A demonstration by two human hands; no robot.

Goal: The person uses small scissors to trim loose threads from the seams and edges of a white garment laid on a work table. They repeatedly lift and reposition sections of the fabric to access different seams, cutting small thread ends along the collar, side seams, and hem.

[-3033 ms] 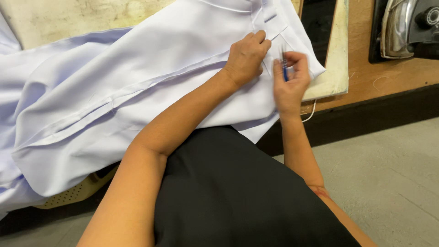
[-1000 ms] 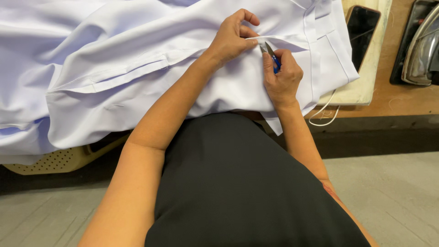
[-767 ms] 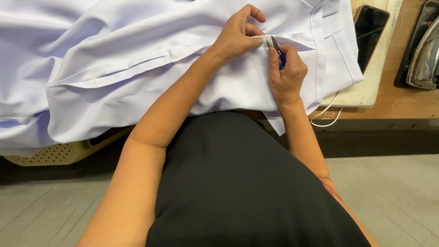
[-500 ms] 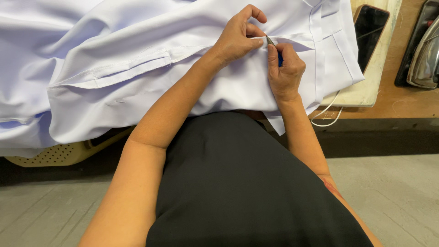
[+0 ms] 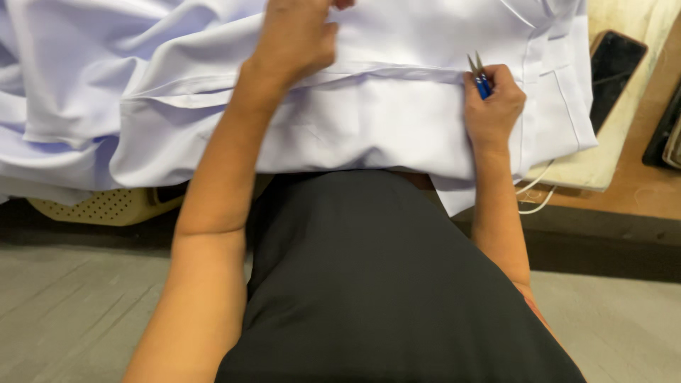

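Observation:
A large white garment lies spread over the work surface in front of me. My left hand presses down on a folded seam of the white garment near the top of the view, fingers curled on the cloth. My right hand rests on the same fabric further right and grips small blue-handled thread snips, their metal tips pointing up at the seam. The two hands are well apart along the fold.
A dark phone lies on a pale board at the right, with a white cable hanging off its edge. A cream perforated basket sits under the cloth at left. Grey floor lies below.
My left hand has slid left and up along the seam, away from the right hand. The right hand stays on the cloth with the snips. The camera has moved closer.

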